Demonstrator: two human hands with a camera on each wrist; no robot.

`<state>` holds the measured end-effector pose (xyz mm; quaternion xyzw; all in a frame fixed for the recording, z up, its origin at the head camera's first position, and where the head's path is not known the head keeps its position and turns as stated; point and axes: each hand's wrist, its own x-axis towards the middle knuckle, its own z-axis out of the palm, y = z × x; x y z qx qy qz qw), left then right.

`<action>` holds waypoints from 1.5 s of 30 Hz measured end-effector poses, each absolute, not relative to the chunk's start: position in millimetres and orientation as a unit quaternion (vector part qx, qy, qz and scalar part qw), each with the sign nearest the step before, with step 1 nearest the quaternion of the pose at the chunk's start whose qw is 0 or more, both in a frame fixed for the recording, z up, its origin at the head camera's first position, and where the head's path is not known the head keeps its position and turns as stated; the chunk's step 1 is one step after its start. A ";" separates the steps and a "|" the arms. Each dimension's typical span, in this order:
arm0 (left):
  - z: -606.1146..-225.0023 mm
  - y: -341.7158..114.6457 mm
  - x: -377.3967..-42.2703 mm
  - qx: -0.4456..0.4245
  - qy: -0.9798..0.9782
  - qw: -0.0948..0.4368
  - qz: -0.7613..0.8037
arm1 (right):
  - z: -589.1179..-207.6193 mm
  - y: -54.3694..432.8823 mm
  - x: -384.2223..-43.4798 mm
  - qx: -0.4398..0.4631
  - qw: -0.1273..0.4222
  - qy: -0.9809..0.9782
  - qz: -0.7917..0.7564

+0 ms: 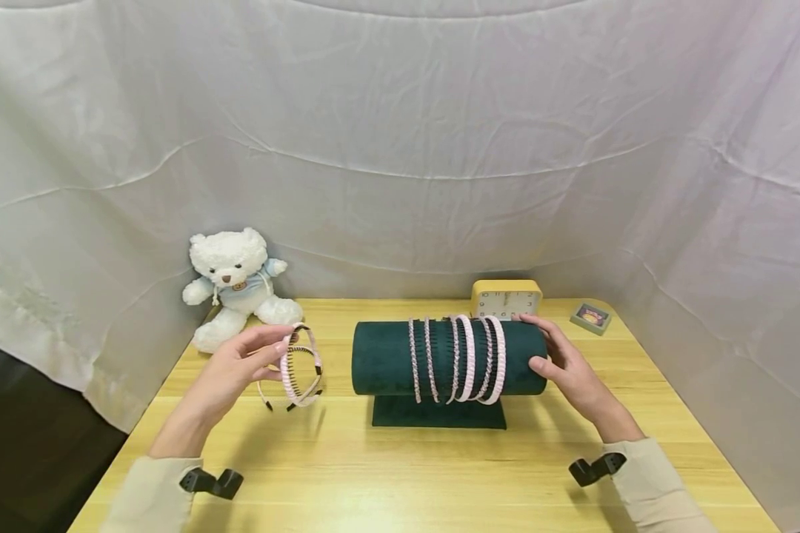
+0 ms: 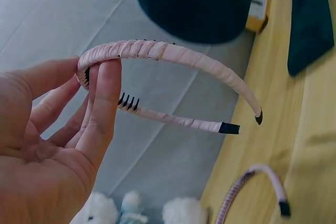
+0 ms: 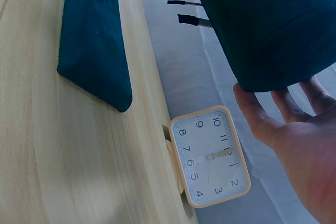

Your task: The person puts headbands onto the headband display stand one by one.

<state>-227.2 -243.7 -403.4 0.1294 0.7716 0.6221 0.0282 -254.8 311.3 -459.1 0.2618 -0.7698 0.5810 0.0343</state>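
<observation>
Left hand (image 1: 230, 370) pinches a pink headband (image 2: 173, 56) above the desk (image 1: 400, 474). Right hand (image 1: 567, 363) rests with straight fingers against the green display roll (image 1: 383, 359).

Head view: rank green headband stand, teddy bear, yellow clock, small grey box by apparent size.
1. green headband stand, widest by far, and nearer the camera.
2. teddy bear.
3. yellow clock, partly hidden behind the stand, so its full size is unsure.
4. small grey box, smallest.
</observation>
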 end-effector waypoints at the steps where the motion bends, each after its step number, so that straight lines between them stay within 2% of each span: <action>1: -402.9 -239.4 -227.9 0.131 0.770 0.029 0.624 | -459.1 311.3 -254.8 0.262 0.035 -0.770 0.580; 13: -396.2 -198.7 -233.2 0.129 0.752 0.049 0.644 | -458.4 312.3 -254.5 0.265 0.039 -0.775 0.572; 28: -390.2 -173.8 -236.7 0.141 0.738 0.062 0.657 | -459.6 311.6 -254.4 0.260 0.032 -0.775 0.575; 45: -384.8 -153.7 -240.9 0.138 0.746 0.048 0.650 | -459.3 310.7 -253.4 0.254 0.031 -0.776 0.576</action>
